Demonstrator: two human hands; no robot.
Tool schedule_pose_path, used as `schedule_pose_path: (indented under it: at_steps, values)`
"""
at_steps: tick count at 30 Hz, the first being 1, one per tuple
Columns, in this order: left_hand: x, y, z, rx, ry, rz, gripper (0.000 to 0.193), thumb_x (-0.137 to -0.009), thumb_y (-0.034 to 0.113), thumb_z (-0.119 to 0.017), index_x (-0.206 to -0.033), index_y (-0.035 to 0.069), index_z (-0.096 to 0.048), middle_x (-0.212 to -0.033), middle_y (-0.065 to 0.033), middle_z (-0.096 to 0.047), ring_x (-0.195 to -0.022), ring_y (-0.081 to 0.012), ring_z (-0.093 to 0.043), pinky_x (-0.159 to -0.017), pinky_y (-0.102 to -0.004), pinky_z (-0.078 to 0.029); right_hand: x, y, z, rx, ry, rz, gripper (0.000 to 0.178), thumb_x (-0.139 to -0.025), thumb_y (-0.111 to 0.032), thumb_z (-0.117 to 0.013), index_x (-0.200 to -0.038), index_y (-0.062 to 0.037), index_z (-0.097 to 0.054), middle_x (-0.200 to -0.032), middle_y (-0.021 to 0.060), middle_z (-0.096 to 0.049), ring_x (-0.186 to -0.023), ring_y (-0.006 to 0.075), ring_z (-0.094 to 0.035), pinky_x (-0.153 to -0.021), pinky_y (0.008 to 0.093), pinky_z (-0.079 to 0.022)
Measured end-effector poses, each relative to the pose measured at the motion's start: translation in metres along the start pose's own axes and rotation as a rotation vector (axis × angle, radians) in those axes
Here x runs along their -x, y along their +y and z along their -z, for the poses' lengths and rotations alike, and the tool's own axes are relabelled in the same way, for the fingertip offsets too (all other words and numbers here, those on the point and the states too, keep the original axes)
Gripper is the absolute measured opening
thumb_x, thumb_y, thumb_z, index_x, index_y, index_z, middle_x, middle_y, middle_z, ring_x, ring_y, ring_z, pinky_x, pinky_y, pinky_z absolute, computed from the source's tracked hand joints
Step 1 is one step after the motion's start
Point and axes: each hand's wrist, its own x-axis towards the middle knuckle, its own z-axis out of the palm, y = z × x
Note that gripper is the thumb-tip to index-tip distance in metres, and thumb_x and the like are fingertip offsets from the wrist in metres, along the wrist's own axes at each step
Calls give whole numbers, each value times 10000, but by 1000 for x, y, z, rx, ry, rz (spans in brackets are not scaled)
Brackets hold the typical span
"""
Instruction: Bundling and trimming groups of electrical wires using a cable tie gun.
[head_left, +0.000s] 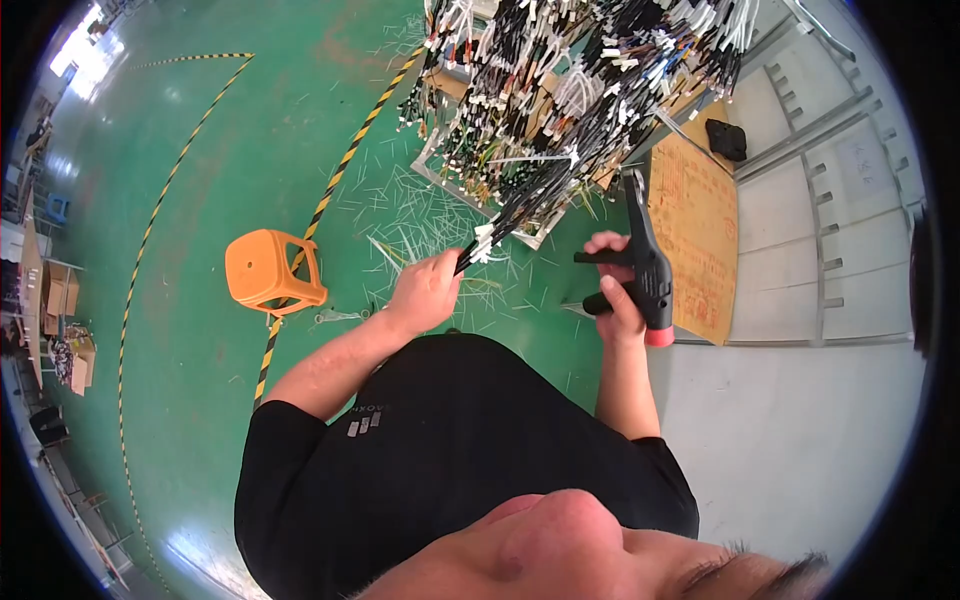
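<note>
"What's the largest thing there?"

"A smooth, glossy green floor [200, 400], crossed by yellow-and-black striped tape [345, 165] and strewn with thin, pale strips [420, 220]."

"And next in size?"

"A bristly, tangled mass of thin black cables with white ends [550, 90], at the top. To its right is a flat brown cardboard sheet [700, 240]; on the floor at left stands a square-topped orange plastic stool [262, 265]."

"What about the hands?"

"The right hand [620, 300] has its fingers around the grip of a hard black gun-shaped tool with a red end [650, 265], in front of the cardboard. The left hand [425, 292] is closed on a slim bundle of black cables [510, 212] that slants down from the mass."

"How does that bundle look?"

"Dark, fairly straight, with white bits [484, 240] just beyond the fingers; tags or connectors, I can't quite tell."
</note>
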Motion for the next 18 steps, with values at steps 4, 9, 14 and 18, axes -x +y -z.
schedule_pose_path:
  at_steps: [4, 9, 14, 18]
  values:
    - [1, 11, 2, 9, -63, 13, 322, -965, 80, -657, -1250, -40, -566, -935, -198, -703, -848, -396, -704, -732, -500, -552, -35, -23, -29, 42, -70, -82, 646, -815, -116, -765, -1416, -9, -552, -1383, 139, -619, -1197, 239, -643, -1038, 394, -493]
    - [8, 12, -4, 14, -84, -75, 482, -922, 90, -709, -1330, -85, -522, -1044, -178, -712, -946, -386, -711, -818, -472, -573, -42, -1, -53, 219, 2, -153, 642, -887, 26, -782, -1467, -103, -537, -1166, 23, -685, -1024, 117, -603, -927, 265, -485]
    - [4, 8, 2, 223, -221, 158, 363, -982, 140, -702, -1261, -41, -554, -1064, -139, -714, -949, -320, -717, -838, -421, -575, -38, -11, -53, 79, 28, -300, 702, -856, 39, -799, -1491, -73, -523, -1286, 61, -659, -1186, 172, -600, -1048, 357, -470]
    - [-21, -29, -6, 1103, -480, 469, 330, -969, 226, -776, -1174, 7, -638, -1004, -7, -678, -903, -121, -656, -817, -328, -558, -40, -43, -54, -348, -73, -193, 721, -809, -80, -837, -1465, -28, -543, -1370, 91, -609, -1298, 254, -583, -1178, 453, -405]
